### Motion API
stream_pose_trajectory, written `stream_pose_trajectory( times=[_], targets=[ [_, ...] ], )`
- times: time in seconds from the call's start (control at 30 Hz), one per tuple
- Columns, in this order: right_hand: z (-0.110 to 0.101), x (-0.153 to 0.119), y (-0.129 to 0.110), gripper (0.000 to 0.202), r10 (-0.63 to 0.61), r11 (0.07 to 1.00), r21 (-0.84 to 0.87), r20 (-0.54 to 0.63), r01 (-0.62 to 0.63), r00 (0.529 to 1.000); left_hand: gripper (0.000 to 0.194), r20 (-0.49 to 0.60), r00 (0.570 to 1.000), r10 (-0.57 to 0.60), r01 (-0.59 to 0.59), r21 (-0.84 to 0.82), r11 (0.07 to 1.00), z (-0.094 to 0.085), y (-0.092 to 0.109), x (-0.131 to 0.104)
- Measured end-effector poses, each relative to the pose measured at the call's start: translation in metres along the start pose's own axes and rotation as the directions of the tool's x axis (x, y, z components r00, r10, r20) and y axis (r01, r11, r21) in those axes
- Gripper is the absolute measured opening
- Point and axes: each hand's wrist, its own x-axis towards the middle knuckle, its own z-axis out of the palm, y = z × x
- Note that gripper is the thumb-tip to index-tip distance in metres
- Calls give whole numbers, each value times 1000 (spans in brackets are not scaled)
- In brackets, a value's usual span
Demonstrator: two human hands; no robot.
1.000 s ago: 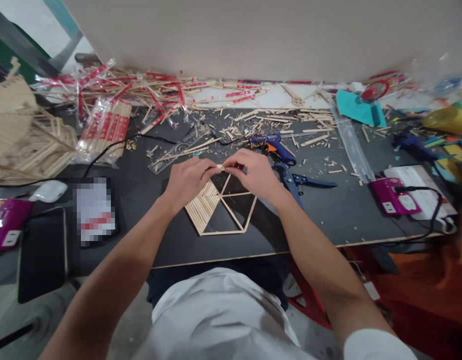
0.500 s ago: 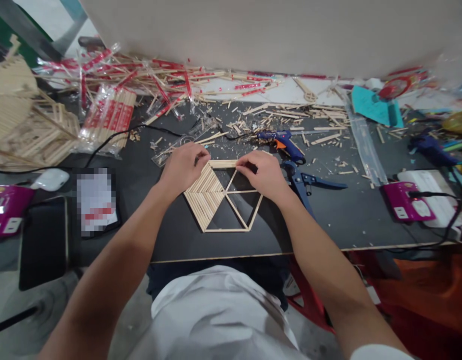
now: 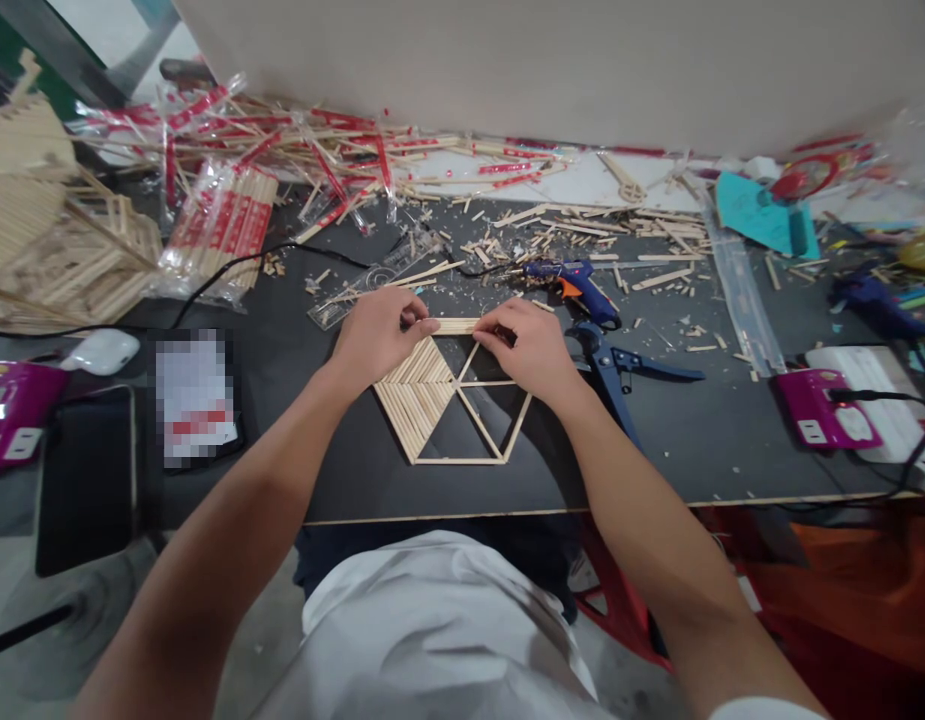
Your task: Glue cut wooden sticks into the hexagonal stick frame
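Note:
A hexagonal frame of wooden sticks (image 3: 417,410) lies flat on the dark table, its two left sections filled with rows of sticks and a few sticks along its far edge. My left hand (image 3: 383,335) is closed, its fingertips pressed on the left end of those far sticks (image 3: 456,326). At their right end, my right hand (image 3: 526,345) pinches the same sticks between thumb and fingers. Open spaces show between the spokes at the right and bottom of the frame.
A blue glue gun (image 3: 582,290) and a blue cutter (image 3: 612,370) lie right of the frame. Wrapped stick bundles (image 3: 222,230), a stick structure (image 3: 72,240) and phones (image 3: 87,480) are at left. Stick scraps (image 3: 597,225) litter the back.
My left hand has moved right along the far edge, closer to my right hand. My right hand stays at the right end. The view has shifted slightly.

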Motion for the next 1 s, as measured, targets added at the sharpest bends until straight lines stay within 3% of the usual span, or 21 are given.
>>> stream_pose_trajectory(
  times=[0.17,0.5,1.0],
  targets=[
    [1,1,-2,10,24,1000,-7,1,-24,1000,22,-4,1000,-12,12,-5,1000,1,-1,1],
    [9,2,7,7,-51,999,-15,-67,50,996,18,10,1000,-27,28,-32,999,0,-3,4],
    [7,2,3,7,-34,999,7,-89,35,995,27,12,999,-53,53,-38,998,0,-1,3]
  ],
)
